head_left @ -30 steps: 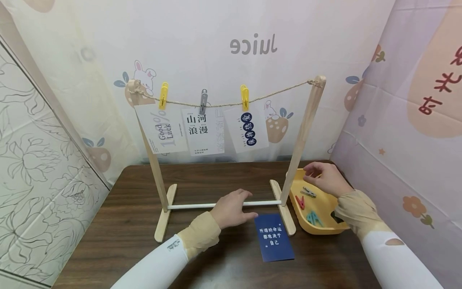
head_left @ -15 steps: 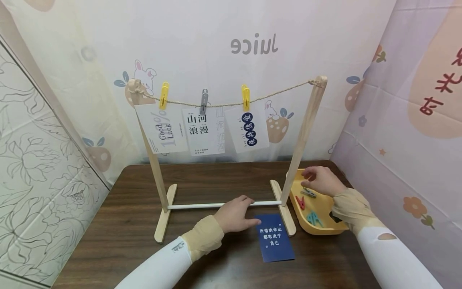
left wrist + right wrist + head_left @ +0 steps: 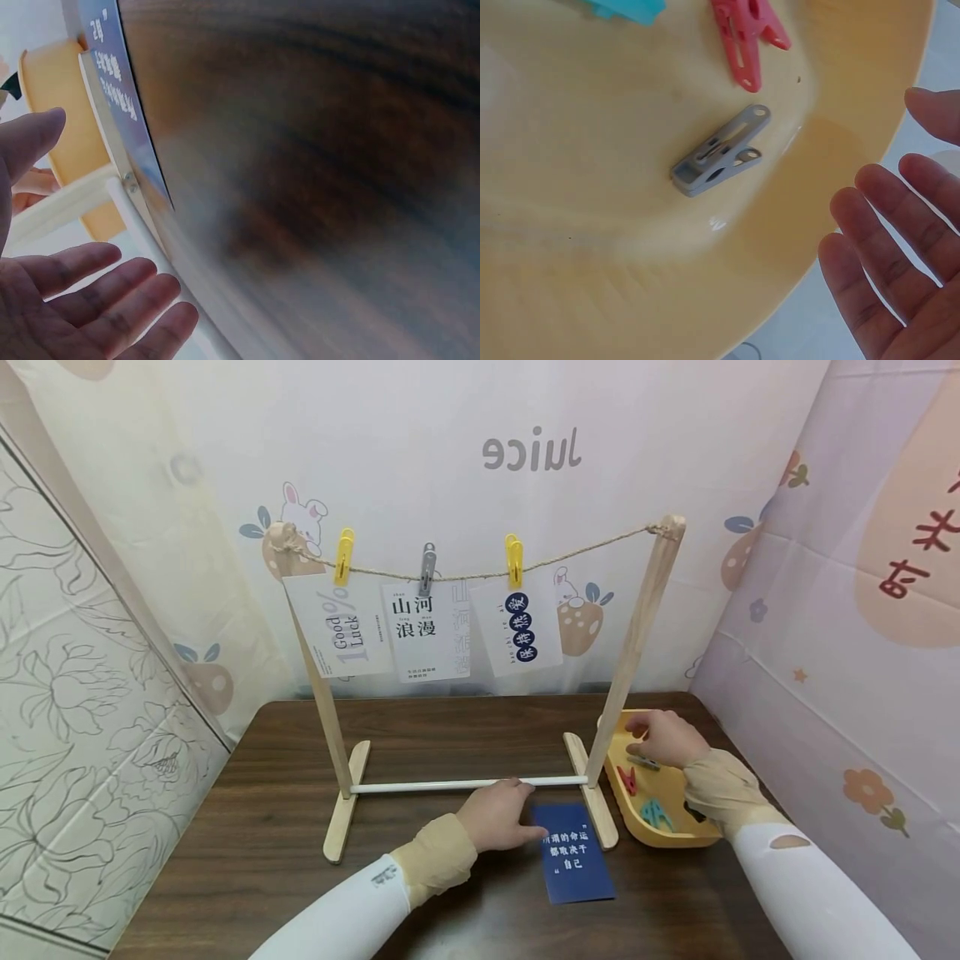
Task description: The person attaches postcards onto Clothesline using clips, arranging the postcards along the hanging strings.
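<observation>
Over the far part of the yellow tray (image 3: pixel 675 840), my right hand (image 3: pixel 669 740) hovers with nothing in its fingers. A grey clothespin (image 3: pixel 718 154) lies on the tray floor near those fingers, partly covered by the hand in the head view. Close by are a red clothespin (image 3: pixel 627 782) and teal clothespins (image 3: pixel 656 816). My left hand (image 3: pixel 497 817) is low over the table, fingers spread and holding nothing. Its fingertips overlap the rack's white bar (image 3: pixel 420 787) in the head view, and its thumb tip reaches the blue card (image 3: pixel 577 864) with white writing.
Between two wooden posts (image 3: pixel 633 643) runs a twine line (image 3: pixel 581 556). Three white cards (image 3: pixel 427 647) hang from it, held by two yellow clothespins (image 3: pixel 514 562) and a grey one. Printed curtains back the brown table (image 3: pixel 247 827). Something dark sits in the tray near the right wrist.
My left hand has shifted right, toward the blue card. The right hand has come slightly nearer and lower, and now covers part of the grey clothespin in the head view.
</observation>
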The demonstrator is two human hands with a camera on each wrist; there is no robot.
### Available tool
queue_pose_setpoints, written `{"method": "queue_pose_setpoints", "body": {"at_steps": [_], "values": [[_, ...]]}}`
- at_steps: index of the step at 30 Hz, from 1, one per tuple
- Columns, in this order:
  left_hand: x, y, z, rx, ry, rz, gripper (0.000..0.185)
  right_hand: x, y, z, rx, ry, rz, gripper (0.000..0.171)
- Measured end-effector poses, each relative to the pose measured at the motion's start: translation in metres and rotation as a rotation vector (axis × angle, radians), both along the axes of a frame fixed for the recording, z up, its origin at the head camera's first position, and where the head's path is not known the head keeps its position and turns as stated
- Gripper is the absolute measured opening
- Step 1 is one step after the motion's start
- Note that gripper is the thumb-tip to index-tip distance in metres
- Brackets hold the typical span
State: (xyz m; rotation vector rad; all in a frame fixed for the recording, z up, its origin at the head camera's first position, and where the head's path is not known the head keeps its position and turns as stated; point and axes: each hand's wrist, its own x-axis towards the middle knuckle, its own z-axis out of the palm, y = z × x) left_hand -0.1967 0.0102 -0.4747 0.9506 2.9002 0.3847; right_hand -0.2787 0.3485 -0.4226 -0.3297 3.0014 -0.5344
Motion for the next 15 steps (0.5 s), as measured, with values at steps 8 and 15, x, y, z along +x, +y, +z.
{"method": "queue_pose_setpoints", "body": {"at_steps": [8,15], "values": [[0.001,0.01,-0.009,-0.038,-0.004,-0.005,0.074,-0.005,0.006,-0.007,0.05,-0.016,-0.011,0.044],[0.002,0.017,-0.013,-0.078,0.008,-0.012,0.077,-0.008,0.01,-0.015,0.072,-0.005,0.003,0.046]]}}
